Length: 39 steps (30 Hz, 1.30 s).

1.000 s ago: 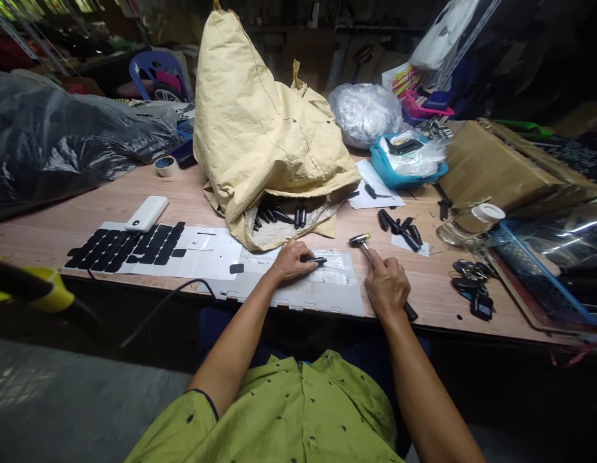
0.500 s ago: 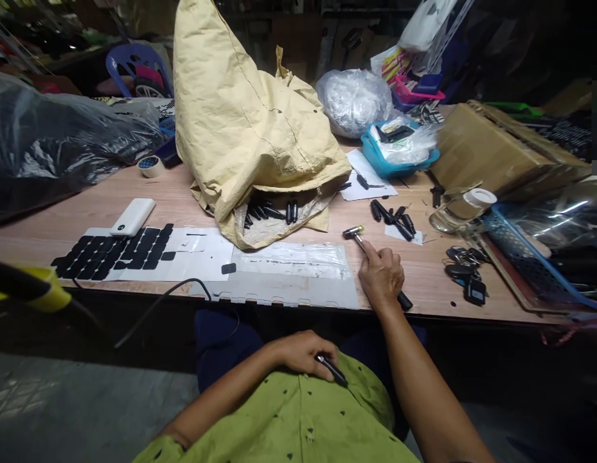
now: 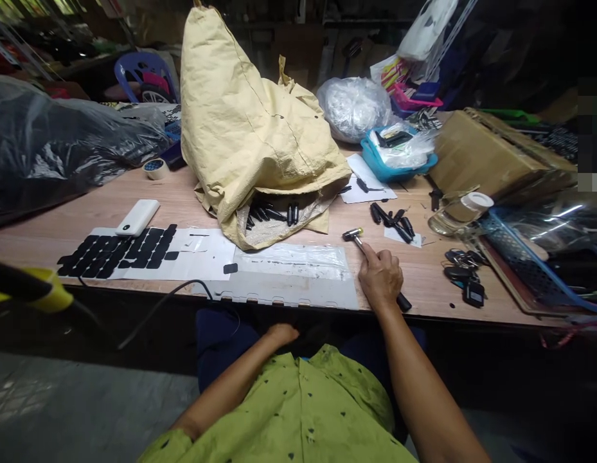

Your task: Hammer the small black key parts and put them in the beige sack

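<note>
Your right hand [image 3: 381, 278] is clenched round the shaft of a small hammer [image 3: 354, 236], forefinger laid along it; the hammer head rests on the table [image 3: 182, 202] just past the right corner of the clear plastic sheet [image 3: 291, 256], and the grip end pokes out behind your wrist. Your left hand [image 3: 280, 334] is down in your lap below the table edge, bent away with its fingers hidden; whether it grasps anything cannot be told.

Judging from how things lie, the work looks to be between blows: nothing sits beneath the hammer head, and the plastic sheet, lying on the white foam mat [image 3: 283, 294] at the near edge, carries no piece that can be made out. A small heap of black pieces [image 3: 393, 222] lies just beyond the hammer and to its right, partly on a scrap of white paper; many more like them sit in the sack mouth [image 3: 269, 213] of the yellow sack [image 3: 250, 128] behind the sheet. So a few appear set apart and a good stock remains; which lot is worked the view does not show.

To your left, the backing sheet [image 3: 202, 247] is covered with black pads [image 3: 115, 254] over its left part only; a white power bank [image 3: 137, 217] lies across them. Key fobs [image 3: 464, 280] lie to the right, near the hammer hand.
</note>
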### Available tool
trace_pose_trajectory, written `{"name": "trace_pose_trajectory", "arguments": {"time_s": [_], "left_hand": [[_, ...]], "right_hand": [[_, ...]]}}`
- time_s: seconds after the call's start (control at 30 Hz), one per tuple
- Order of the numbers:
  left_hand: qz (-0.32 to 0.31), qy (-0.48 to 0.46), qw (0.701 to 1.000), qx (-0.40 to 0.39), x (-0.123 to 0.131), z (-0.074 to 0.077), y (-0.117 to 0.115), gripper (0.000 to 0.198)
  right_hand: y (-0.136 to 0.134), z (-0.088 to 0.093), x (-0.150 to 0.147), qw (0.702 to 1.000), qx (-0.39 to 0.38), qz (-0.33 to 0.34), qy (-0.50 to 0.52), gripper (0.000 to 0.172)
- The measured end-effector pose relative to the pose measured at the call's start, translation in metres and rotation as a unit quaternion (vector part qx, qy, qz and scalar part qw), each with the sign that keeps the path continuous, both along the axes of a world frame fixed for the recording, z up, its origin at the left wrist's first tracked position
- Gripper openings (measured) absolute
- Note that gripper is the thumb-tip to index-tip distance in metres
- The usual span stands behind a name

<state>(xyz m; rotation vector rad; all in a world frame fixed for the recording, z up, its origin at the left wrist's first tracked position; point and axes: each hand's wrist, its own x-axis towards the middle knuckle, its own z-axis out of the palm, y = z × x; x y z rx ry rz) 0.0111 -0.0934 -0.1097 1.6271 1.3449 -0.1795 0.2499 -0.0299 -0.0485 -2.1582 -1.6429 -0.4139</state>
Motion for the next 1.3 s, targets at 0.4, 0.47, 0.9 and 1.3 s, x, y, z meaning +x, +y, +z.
{"name": "trace_pose_trajectory", "arguments": {"time_s": [0.4,0.47,0.9,1.3], "left_hand": [[0.295,-0.148,0.896,0.298,0.011,0.138,0.146,0.017],[0.324,-0.051,0.88,0.343,0.014,0.134,0.173,0.017],[0.288,0.017,0.866,0.409,-0.001,0.117,0.177,0.022],[-0.029,-0.131,0.925,0.355,-0.008,0.091,0.133,0.021]], "right_hand": [[-0.001,0.0,-0.001,1.0,-0.002,0.004,-0.001,0.037],[-0.001,0.001,-0.002,1.0,-0.005,0.002,-0.005,0.037],[-0.002,0.002,-0.003,1.0,-0.022,0.001,-0.013,0.037],[0.0,0.005,-0.004,1.0,-0.017,0.003,0.019,0.037]]}}
